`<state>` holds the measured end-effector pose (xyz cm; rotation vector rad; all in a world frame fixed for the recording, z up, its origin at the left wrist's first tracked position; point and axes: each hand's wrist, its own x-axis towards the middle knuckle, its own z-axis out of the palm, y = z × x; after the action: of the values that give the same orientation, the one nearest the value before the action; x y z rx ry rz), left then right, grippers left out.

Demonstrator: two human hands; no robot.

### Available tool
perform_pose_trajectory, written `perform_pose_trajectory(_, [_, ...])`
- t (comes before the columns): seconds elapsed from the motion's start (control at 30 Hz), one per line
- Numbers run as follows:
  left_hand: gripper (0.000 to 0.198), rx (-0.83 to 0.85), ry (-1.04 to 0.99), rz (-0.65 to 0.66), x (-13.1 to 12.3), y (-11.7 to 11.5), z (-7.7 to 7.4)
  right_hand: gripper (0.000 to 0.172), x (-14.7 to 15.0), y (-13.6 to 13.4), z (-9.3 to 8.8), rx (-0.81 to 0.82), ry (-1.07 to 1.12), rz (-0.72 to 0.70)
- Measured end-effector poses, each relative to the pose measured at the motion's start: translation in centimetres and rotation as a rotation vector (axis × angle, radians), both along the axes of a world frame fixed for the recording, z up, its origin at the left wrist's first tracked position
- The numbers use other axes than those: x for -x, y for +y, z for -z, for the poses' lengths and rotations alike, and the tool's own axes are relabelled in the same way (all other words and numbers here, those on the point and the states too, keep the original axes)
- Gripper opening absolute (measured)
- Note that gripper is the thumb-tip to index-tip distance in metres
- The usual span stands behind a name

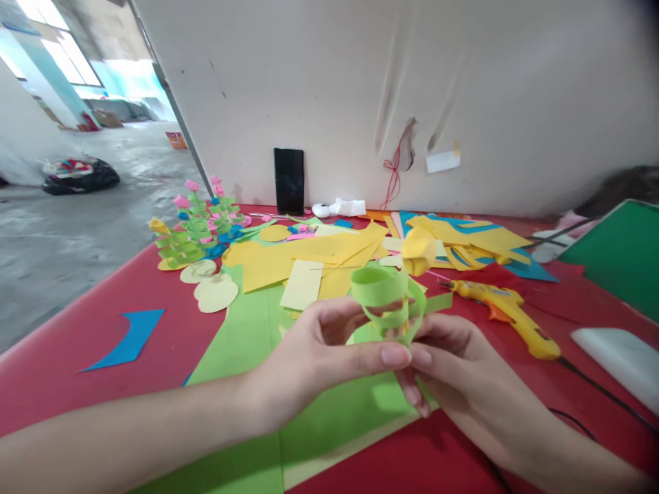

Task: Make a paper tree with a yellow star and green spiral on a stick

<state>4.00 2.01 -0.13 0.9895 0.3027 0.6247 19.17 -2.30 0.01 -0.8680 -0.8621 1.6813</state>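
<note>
Both of my hands hold one paper flower (381, 285) above the green paper sheets (319, 439). Curled light-green strips wind around its stem, and a folded yellow bloom (418, 251) tops it. My left hand (314, 363) pinches the base from the left, thumb in front. From the right, my right hand (463, 370) closes on the same base, its thumb meeting the left one. The lower end of the flower is hidden behind my fingers. A yellow hot glue gun (502, 309) lies on the red table to the right of my right hand.
Finished paper flowers (200, 223) stand at the table's left back, near pale paper discs (216, 291). Yellow paper pieces (303, 250) cover the middle. A phone (289, 181) leans on the white wall. A blue scrap (128, 339) lies left; a green board (618, 257) stands right.
</note>
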Motion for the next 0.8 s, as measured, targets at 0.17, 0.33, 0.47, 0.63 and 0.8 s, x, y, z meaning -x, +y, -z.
perform_pose_trajectory(0.17, [0.009,0.046,-0.013,0.109,0.3,0.2,-0.3,0.006,-0.2,-0.4,0.1,-0.013,-0.019,-0.046])
perform_pose_trajectory(0.33, [0.008,0.020,0.044,0.137,0.5,0.5,-0.2,0.008,-0.1,-0.5,0.1,-0.004,-0.055,-0.043])
perform_pose_trajectory(0.47, [0.038,-0.119,0.008,-0.070,-0.2,0.8,0.4,0.006,-0.4,-0.2,0.0,-0.076,-0.169,0.148])
perform_pose_trajectory(0.63, [0.054,-0.175,0.127,-0.346,-0.6,1.3,1.4,0.010,-1.2,0.1,0.4,-0.132,-0.381,0.408])
perform_pose_trajectory(0.8, [0.049,-0.173,0.250,-0.533,-0.2,1.5,1.8,0.010,-1.1,0.1,0.5,-0.135,-0.421,0.424])
